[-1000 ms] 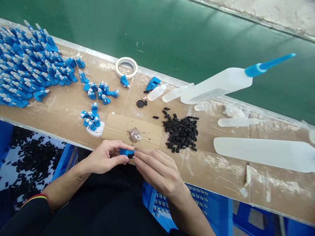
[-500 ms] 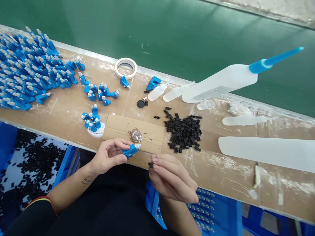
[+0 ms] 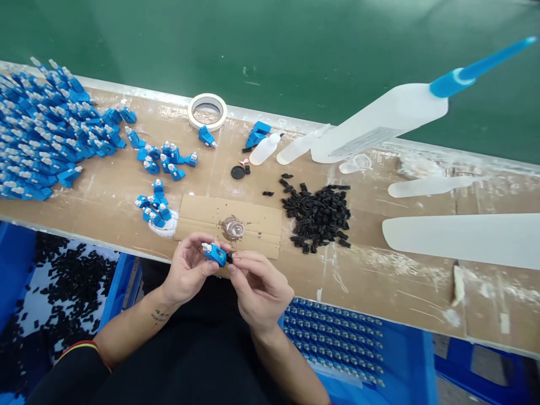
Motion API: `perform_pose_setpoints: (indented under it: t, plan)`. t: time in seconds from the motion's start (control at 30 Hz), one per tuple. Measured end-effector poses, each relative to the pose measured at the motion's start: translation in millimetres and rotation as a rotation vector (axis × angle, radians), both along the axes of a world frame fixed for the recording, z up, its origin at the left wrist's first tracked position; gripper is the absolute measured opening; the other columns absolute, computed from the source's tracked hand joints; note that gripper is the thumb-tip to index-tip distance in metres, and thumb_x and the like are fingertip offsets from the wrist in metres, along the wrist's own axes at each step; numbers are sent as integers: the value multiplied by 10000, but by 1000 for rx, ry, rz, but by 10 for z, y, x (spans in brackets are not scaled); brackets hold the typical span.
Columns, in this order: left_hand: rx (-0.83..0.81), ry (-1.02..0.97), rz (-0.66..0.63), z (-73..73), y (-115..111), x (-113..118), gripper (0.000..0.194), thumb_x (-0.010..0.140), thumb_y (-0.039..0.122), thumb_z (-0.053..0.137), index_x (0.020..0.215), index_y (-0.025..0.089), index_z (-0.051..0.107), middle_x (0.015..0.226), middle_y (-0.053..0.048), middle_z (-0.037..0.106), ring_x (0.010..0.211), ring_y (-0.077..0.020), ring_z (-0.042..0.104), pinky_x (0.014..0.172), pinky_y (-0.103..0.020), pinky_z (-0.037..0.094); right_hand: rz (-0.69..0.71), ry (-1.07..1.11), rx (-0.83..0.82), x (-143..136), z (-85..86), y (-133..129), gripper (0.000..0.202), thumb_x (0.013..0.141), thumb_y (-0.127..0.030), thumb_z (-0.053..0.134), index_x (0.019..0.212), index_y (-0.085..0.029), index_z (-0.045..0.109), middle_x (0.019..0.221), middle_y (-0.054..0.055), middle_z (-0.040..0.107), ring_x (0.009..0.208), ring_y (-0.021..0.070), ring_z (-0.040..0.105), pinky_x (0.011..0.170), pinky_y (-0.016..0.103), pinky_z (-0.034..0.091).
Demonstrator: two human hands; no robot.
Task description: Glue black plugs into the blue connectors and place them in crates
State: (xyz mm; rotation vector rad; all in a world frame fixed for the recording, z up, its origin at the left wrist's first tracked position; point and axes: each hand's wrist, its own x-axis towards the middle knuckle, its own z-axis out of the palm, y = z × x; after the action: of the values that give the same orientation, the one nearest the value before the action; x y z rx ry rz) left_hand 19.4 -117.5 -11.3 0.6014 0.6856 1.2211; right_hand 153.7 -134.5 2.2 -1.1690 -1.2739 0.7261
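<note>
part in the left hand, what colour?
The part is blue with a whitish tip, best seen in the head view.

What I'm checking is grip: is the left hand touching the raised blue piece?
Touching: the head view shows the left hand gripping the blue piece, thumb against it.

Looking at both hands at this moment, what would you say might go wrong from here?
The small black piece at the fingertips of the right hand offers little to grip and could slip away.

The blue part in the left hand is close to the glossy clear patch on the cardboard; if that is wet, it might smear.

The loose black pile could scatter if a sleeve or hand brushed it.
</note>
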Motion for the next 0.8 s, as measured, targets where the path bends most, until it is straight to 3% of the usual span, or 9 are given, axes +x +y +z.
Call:
perform_pose_setpoints:
  t: [0.27,0.43,0.6,0.8]
  plan:
    - [123,72,-87,-62,-38,-63,320,850,116,734,1133,264,700,1113,-60,689,1132,-223,683,886,-287,596,78,-117,46,46,25,32,283,799,13,697,945,-228,719,871,31,725,803,162,703,723,307,609]
    - [133,123,-85,-20,-31,-82,343,853,138,737,1172,265,716,1076,-67,698,1072,-232,710,817,-279,626,152,-205,35,121,92,38,256,814,13,685,939,-210,701,885,33,718,821,157,701,739,289,598]
    - [31,334,-131,59,-11,-159,438,824,210,789,1246,216,671,1035,-81,732,960,-197,730,792,-248,614,295,-292,-24,262,123,63,205,848,-27,680,944,-209,681,886,24,719,829,154,689,733,281,578]
    - [37,427,-186,116,13,-204,234,859,277,753,1041,151,677,939,-84,754,854,-178,725,747,-249,606,345,-366,-103,306,163,102,106,895,-115,674,876,-212,637,837,12,694,785,149,654,696,285,550]
